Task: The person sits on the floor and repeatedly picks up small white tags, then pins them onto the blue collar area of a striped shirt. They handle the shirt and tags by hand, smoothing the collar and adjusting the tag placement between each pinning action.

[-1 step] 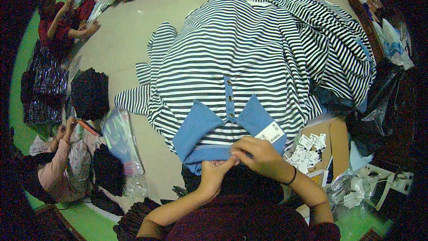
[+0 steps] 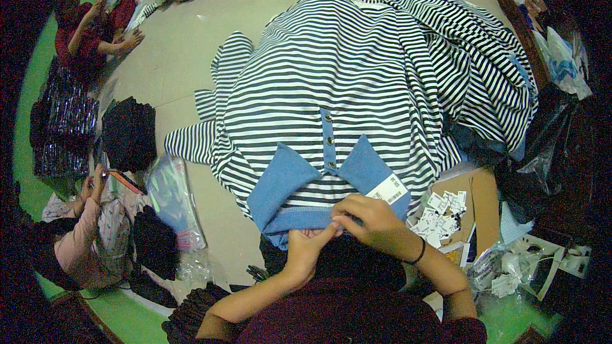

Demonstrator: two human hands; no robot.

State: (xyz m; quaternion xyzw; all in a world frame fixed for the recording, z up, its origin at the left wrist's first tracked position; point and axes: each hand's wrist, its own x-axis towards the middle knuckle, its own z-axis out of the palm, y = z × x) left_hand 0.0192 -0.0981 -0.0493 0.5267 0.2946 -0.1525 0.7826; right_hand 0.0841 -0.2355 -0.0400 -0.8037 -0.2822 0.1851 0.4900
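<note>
A black-and-white striped shirt (image 2: 331, 76) lies spread out before me, its blue collar (image 2: 280, 181) nearest my body and a blue buttoned placket (image 2: 328, 140) at its middle. My left hand (image 2: 305, 251) is closed on the collar's back edge, thumb and fingers pinched together. Right beside it, my right hand (image 2: 373, 223) pinches at the same edge; whatever lies between its fingertips is too small to make out. A white paper tag (image 2: 387, 190) rests on the collar's right flap, just beyond my right hand.
More striped shirts (image 2: 472, 57) are heaped at the right. A cardboard box (image 2: 481, 210) there holds loose white tags (image 2: 440, 216). Stacks of dark folded garments (image 2: 127, 134) and clear plastic bags (image 2: 178, 197) lie at the left, near a seated person (image 2: 89, 236) and another person (image 2: 86, 35).
</note>
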